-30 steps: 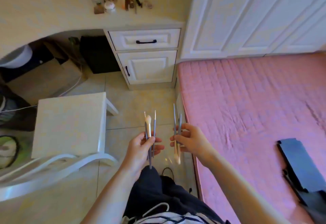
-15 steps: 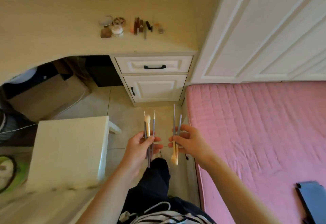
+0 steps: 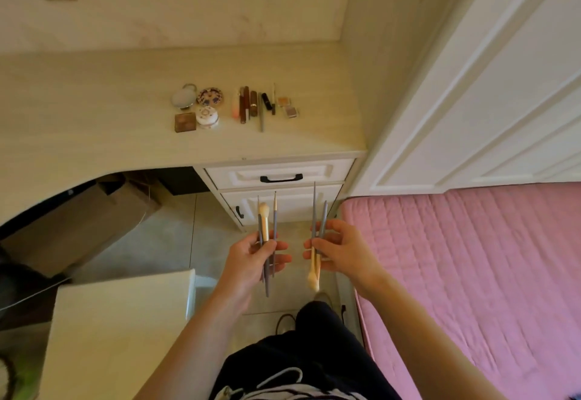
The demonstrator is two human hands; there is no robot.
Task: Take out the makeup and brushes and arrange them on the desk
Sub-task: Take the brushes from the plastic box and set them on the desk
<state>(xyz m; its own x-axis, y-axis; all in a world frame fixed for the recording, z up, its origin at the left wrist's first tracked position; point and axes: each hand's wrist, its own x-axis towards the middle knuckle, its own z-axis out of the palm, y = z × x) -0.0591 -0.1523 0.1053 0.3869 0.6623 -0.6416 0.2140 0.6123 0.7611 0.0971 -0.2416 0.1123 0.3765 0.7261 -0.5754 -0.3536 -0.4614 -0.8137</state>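
My left hand [image 3: 248, 261] grips a bunch of grey-handled makeup brushes [image 3: 266, 220], bristles up, one with a cream tuft. My right hand [image 3: 342, 250] pinches another bunch of brushes [image 3: 318, 211], handles up, with a cream tuft hanging below the fingers. Both hands hover over the floor in front of the drawers. On the pale desk [image 3: 94, 110] ahead lie round compacts [image 3: 196, 97], a square brown palette [image 3: 185, 122], a row of lipsticks and pencils [image 3: 251, 104] and two small eyeshadow pots [image 3: 287, 106].
White drawers with black handles [image 3: 280, 178] stand under the desk's right end. A pink bed [image 3: 471, 267] fills the right side, a white wardrobe [image 3: 487, 85] behind it. A white chair [image 3: 116, 330] is at lower left, a cardboard box [image 3: 78, 226] under the desk.
The view has tilted up and come closer to the desk, so the makeup on it looks nearer. The dark object on the bed has left the frame. Both hands still hold their brushes.
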